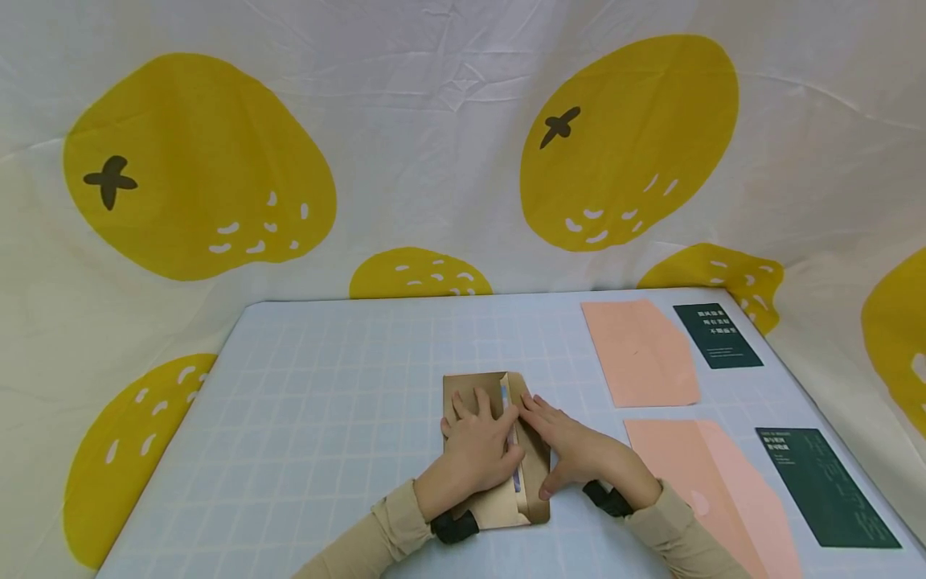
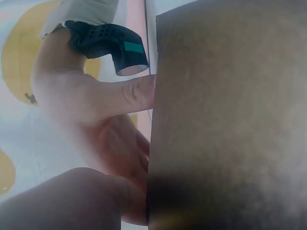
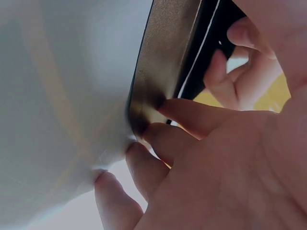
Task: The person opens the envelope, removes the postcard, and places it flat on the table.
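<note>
A brown paper envelope (image 1: 534, 470) lies on the table in front of me, its long right-hand flap partly folded over. Along the flap's edge a narrow strip with blue and white print (image 1: 517, 480) shows; what it belongs to is hidden. My left hand (image 1: 477, 450) lies spread across the envelope's middle. At the right edge, my right hand (image 1: 579, 450) touches the flap with extended fingers, the thumb near the lower corner. The left wrist view is largely filled by brown paper (image 2: 230, 105). Fingertips of my right hand (image 3: 206, 153) touch a brown strip in the right wrist view.
To the right lie a pink envelope (image 1: 640, 354) and, nearer, a second pink envelope (image 1: 752, 490) with its flap open. Beside them are a small dark green card (image 1: 718, 335) and a larger one, another green card (image 1: 828, 486). A patterned curtain (image 1: 434, 161) hangs behind the table.
</note>
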### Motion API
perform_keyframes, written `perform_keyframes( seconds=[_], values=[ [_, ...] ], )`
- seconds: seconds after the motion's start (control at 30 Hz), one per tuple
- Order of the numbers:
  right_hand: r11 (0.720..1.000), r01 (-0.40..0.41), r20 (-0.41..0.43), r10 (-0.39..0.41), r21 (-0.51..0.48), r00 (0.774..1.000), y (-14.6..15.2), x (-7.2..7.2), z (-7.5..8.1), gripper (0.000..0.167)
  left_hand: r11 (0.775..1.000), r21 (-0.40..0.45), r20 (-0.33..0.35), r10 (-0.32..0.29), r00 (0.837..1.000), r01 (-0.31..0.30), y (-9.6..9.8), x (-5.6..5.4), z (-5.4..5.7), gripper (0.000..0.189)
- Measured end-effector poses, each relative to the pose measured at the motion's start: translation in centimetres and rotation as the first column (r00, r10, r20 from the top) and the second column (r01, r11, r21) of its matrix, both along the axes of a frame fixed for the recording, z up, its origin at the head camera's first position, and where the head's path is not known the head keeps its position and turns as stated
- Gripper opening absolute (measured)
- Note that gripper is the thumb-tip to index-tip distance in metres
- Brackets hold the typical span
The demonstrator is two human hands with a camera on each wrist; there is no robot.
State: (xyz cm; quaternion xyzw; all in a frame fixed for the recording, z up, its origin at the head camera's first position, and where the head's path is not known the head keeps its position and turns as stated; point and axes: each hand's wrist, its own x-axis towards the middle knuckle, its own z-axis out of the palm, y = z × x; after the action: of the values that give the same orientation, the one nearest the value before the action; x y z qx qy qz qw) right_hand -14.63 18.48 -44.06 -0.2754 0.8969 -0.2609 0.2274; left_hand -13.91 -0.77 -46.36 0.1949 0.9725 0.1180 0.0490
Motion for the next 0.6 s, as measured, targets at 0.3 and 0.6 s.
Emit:
perform_keyframes(
  seconds=[0.3,0.6],
  values=[
    [0.998,-0.061,-0.023,0.06,-0.03,0.998,0.07,-0.12,-0.41,0.124,1.0,0.017,0.025,-0.013,1.0,0.012,-0.23,-0.27,0.42,0.062],
    [0.997,-0.08,-0.05,0.078,-0.023,0.996,0.14,-0.21,-0.78,0.111,0.999,0.033,0.039,-0.023,0.999,0.022,-0.41,-0.27,0.55,0.057]
  ],
)
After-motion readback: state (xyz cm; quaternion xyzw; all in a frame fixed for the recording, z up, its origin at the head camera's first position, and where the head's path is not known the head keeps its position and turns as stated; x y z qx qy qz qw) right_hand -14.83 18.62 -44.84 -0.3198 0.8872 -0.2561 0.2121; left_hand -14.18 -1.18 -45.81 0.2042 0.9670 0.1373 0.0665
